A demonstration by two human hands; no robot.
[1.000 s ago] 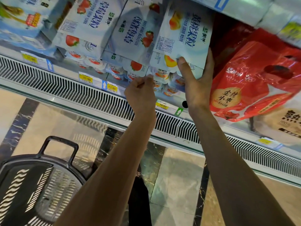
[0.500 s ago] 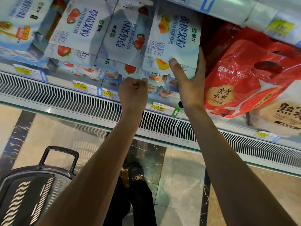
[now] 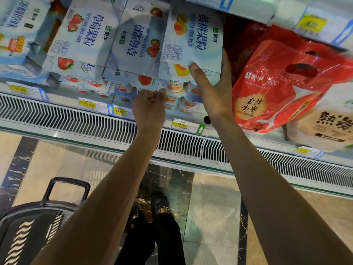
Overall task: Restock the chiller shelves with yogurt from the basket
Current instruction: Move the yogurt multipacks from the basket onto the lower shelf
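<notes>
A white peach yogurt multipack (image 3: 193, 41) sits on the chiller shelf (image 3: 63, 100), on top of another pack of peach cups (image 3: 177, 98). My right hand (image 3: 212, 92) grips the top pack's lower right corner, thumb on the front and fingers along its right side. My left hand (image 3: 149, 109) is curled into a fist at the lower pack's front left edge, pinching its wrap. Two strawberry yogurt packs (image 3: 86, 37) stand to the left. The black basket (image 3: 28, 226) is on the floor at lower left; nothing shows inside the part in view.
Red bags of yogurt (image 3: 282, 81) press against the peach pack's right side, with a beige bag (image 3: 328, 121) beyond. An upper shelf edge (image 3: 248, 8) hangs overhead. A vent grille (image 3: 76, 119) runs along the chiller front. My shoes (image 3: 152, 211) stand on the tile floor.
Both hands stay on the peach packs. The view has tilted down a little, so the shelf sits higher in frame and my shoes appear.
</notes>
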